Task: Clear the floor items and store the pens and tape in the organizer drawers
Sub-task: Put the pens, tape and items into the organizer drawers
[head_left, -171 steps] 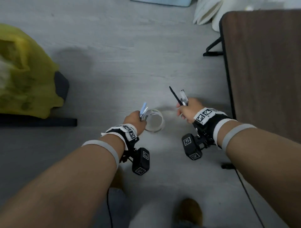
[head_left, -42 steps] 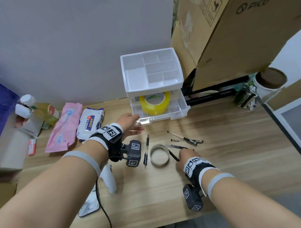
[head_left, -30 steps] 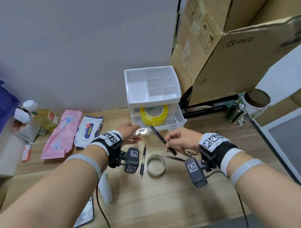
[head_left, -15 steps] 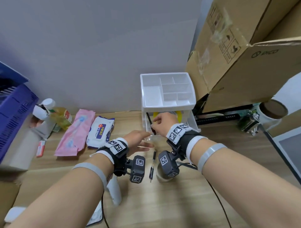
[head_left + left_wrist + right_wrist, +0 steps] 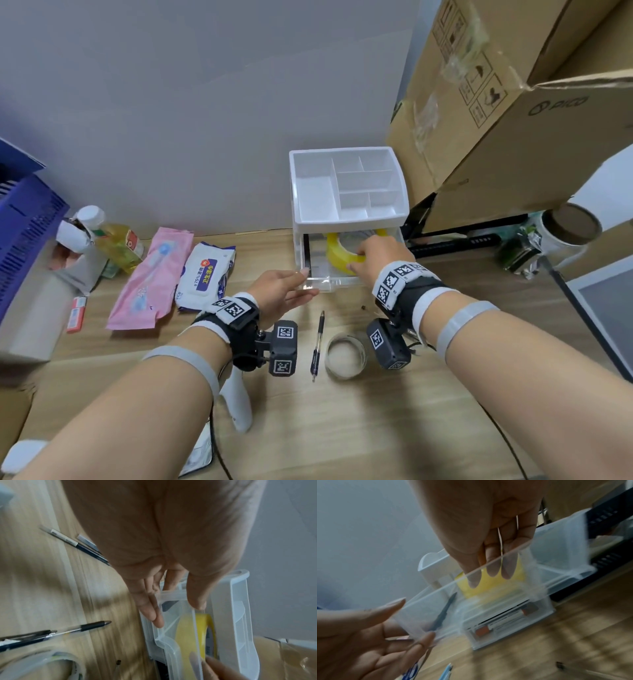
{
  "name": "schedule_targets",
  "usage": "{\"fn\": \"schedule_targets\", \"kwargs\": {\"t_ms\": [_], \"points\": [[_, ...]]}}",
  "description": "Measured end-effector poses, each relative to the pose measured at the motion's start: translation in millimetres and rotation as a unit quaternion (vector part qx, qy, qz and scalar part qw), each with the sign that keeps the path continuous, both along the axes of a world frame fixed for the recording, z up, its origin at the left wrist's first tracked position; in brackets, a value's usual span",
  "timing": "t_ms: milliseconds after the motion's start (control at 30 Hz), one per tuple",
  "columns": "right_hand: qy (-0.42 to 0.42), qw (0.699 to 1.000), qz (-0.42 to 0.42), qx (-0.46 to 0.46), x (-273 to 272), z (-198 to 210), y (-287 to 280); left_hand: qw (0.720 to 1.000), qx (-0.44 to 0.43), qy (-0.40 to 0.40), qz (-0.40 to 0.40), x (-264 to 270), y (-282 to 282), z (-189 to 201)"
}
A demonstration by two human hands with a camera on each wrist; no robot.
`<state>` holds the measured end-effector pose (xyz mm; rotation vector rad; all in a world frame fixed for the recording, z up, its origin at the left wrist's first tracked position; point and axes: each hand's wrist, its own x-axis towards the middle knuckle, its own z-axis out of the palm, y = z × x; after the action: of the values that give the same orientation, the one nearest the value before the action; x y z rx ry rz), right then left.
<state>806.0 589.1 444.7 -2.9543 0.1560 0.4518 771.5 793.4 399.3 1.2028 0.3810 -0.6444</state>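
A white organizer (image 5: 349,192) stands on the wooden desk with its clear top drawer (image 5: 322,284) pulled out. Inside lie a yellow tape roll (image 5: 337,255) and, along the left side, a black pen (image 5: 443,612). My left hand (image 5: 308,282) pinches the drawer's front left corner, thumb on the rim and fingers beneath (image 5: 154,615). My right hand (image 5: 356,260) reaches into the drawer, its straight fingertips (image 5: 491,570) pressing the yellow roll's outer side. On the desk in front lie another black pen (image 5: 318,342) and a clear tape roll (image 5: 346,356). More pens (image 5: 77,545) lie further right.
Left of the organizer lie a wet-wipes pack (image 5: 205,274), a pink pack (image 5: 150,281), a bottle (image 5: 116,243) and a blue basket (image 5: 24,240). Cardboard boxes (image 5: 513,120) lean at the right. A white controller (image 5: 236,404) lies near my left forearm. The lower drawer (image 5: 505,622) holds orange-ended items.
Half a second ago my right hand held the black pen over the drawer's left side. The pen now lies in the drawer and the hand has shifted right onto the yellow tape. The left hand stays put.
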Motion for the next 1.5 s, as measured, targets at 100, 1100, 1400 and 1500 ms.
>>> {"fn": "schedule_targets", "kwargs": {"t_ms": [100, 1100, 1400, 1500], "points": [[-0.023, 1.0, -0.02, 0.008, -3.9, -0.5, -16.5, 1.0, -0.015, 0.003, 0.025, 1.3, -4.2, 4.3], [-0.11, 0.849, -0.257, 0.448, 26.7, -45.4, -67.7, 0.883, 0.413, -0.223, 0.001, 71.5, -27.6, -23.0], [-0.122, 0.846, -0.255, 0.452, 32.6, -53.2, -63.2, 0.884, 0.391, -0.256, 0.017, 80.8, -24.8, -10.3], [-0.127, 0.838, -0.261, 0.462, 29.0, -55.1, -64.4, 0.875, 0.404, -0.264, 0.033, 78.5, -25.3, -14.8]]}}
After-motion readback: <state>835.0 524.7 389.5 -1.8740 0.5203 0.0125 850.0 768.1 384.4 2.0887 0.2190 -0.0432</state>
